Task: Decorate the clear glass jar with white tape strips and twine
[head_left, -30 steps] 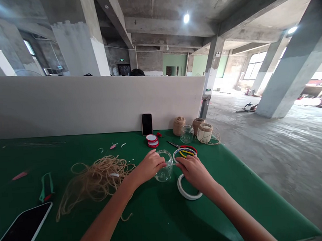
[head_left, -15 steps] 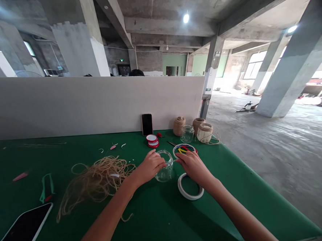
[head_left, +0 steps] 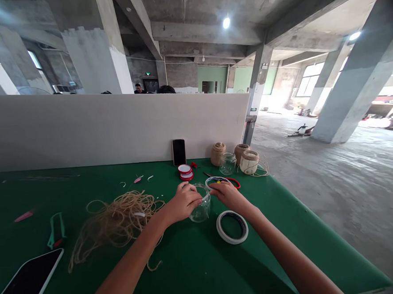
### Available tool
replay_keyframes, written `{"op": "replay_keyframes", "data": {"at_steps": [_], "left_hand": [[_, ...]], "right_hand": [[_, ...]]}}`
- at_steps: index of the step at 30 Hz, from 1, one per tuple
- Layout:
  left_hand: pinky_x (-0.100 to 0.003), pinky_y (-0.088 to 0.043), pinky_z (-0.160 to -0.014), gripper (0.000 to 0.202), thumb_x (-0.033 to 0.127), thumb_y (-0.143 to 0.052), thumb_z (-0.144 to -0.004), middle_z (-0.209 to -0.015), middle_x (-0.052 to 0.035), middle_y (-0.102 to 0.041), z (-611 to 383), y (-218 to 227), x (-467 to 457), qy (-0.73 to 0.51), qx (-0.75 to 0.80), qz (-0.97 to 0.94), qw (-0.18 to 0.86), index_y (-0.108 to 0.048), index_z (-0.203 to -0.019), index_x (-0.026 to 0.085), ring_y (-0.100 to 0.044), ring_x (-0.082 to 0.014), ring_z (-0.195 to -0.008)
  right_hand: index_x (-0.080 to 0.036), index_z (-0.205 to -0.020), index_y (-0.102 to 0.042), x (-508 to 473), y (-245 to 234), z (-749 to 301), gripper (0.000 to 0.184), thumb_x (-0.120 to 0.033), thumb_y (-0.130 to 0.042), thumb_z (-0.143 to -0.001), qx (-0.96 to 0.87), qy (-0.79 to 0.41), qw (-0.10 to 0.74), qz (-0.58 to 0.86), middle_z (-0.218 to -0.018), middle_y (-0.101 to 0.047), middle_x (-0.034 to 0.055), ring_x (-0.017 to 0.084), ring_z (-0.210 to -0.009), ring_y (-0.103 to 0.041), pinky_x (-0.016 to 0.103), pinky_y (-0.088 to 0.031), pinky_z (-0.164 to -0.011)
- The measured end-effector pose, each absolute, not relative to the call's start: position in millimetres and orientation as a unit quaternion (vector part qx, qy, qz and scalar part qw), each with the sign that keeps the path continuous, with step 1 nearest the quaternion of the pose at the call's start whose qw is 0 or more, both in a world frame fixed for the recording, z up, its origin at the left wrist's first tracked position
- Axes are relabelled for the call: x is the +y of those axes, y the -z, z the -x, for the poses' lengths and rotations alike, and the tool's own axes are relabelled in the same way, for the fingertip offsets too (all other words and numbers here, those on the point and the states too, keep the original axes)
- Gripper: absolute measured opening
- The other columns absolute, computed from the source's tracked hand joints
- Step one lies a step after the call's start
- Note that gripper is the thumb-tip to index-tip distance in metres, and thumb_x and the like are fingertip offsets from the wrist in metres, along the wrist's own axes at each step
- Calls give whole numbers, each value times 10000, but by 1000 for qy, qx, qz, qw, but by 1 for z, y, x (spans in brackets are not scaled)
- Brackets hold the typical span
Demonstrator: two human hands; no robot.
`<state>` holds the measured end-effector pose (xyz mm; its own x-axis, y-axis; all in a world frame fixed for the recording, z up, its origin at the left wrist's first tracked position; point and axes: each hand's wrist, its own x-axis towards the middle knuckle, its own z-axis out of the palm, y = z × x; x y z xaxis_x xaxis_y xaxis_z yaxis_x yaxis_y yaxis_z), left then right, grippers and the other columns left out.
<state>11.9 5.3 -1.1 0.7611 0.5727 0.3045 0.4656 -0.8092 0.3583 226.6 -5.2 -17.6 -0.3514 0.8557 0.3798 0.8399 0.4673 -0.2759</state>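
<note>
A small clear glass jar (head_left: 200, 206) lies tilted on the green table (head_left: 177, 263). My left hand (head_left: 181, 203) is wrapped round its left side. My right hand (head_left: 228, 194) is at the jar's rim on the right, fingers pinched together on something too small to name. Behind the right hand lies a tape roll (head_left: 216, 180) with yellow and red pieces inside. A white tape roll (head_left: 232, 227) lies flat just under my right wrist. A tangle of tan twine (head_left: 117, 218) lies left of the jar.
A phone (head_left: 179, 151) leans on the white partition (head_left: 115, 125). Twine-wrapped jars (head_left: 250, 161) and a bare jar (head_left: 227, 163) stand at the back right. Red-white tape rolls (head_left: 185, 171), green-handled cutters (head_left: 56, 228) and a tablet (head_left: 25, 284) also lie here. The table's right edge drops to the floor.
My right hand has moved up and away from the white tape roll to the jar's rim, uncovering the roll. My left hand stays on the jar.
</note>
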Motion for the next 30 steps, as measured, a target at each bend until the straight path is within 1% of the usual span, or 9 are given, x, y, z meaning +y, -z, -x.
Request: {"op": "replay_keyframes", "data": {"at_steps": [4,7,12,16,21,24,27,28,30], "left_hand": [[-435,-167,-1057,230,237,-407,-923,-864,9,-634,-12,0,5,-201,277,-930,137,-592,-790,206,-490,-172,-979],[-435,-158,-1058,236,242,-405,-924,-864,9,-632,-12,1,6,-203,275,-929,141,-592,-785,207,-493,-172,-978],[-425,-192,-1042,246,236,-406,-921,-871,-2,-629,-11,3,8,-202,265,-933,134,-593,-764,210,-484,-181,-1020],[-459,-198,-1026,223,223,-409,-915,-878,-8,-639,-11,-3,5,-194,266,-939,96,-603,-803,219,-492,-190,-1023],[-511,-179,-1014,250,240,-411,-901,-817,-24,-662,-13,-12,-5,-197,288,-937,-1,-628,-779,217,-509,-216,-999],[-523,-171,-1018,261,344,-468,-869,-744,-34,-655,-19,-13,-8,-211,315,-924,-45,-633,-725,203,-518,-240,-960],[-539,-208,-989,357,450,-461,-860,-724,-55,-644,-30,-9,-7,-211,347,-912,-56,-614,-684,180,-528,-260,-925],[-541,-227,-972,364,441,-441,-873,-734,-61,-644,-34,-7,-6,-208,354,-910,-54,-606,-687,175,-531,-261,-918],[-528,-261,-940,339,369,-396,-906,-753,-66,-642,-38,-2,-4,-203,361,-909,-41,-592,-713,171,-536,-250,-901]], "right_hand": [[-219,-1015,-648,-8,17,-232,236,-324,-471,-901,-829,-25,239,505,-851,-665,54,200,-856,-573,316,-396,-799],[-209,-1005,-648,-5,16,-231,229,-312,-474,-899,-830,-25,240,503,-854,-663,64,208,-856,-570,332,-391,-806],[-202,-1009,-644,2,17,-227,222,-310,-490,-890,-833,-30,238,499,-784,-647,54,196,-798,-557,319,-397,-775],[-203,-1065,-622,0,19,-225,245,-309,-484,-892,-825,-37,246,507,-736,-635,42,193,-796,-552,336,-385,-808],[-197,-1110,-599,-4,22,-222,272,-293,-486,-882,-809,-47,262,525,-857,-649,70,214,-879,-560,363,-371,-843],[-191,-1114,-597,-6,21,-220,280,-276,-484,-873,-800,-57,269,532,-928,-651,85,229,-941,-559,367,-365,-860],[-182,-1112,-596,-7,20,-218,282,-257,-481,-865,-794,-72,277,536,-985,-649,95,233,-978,-559,357,-367,-867],[-179,-1109,-595,-8,19,-218,281,-249,-478,-864,-792,-78,279,537,-998,-649,95,231,-988,-558,353,-368,-868],[-181,-1104,-590,-9,17,-219,275,-232,-473,-860,-790,-93,282,536,-1013,-650,89,225,-991,-562,338,-377,-858]]}}
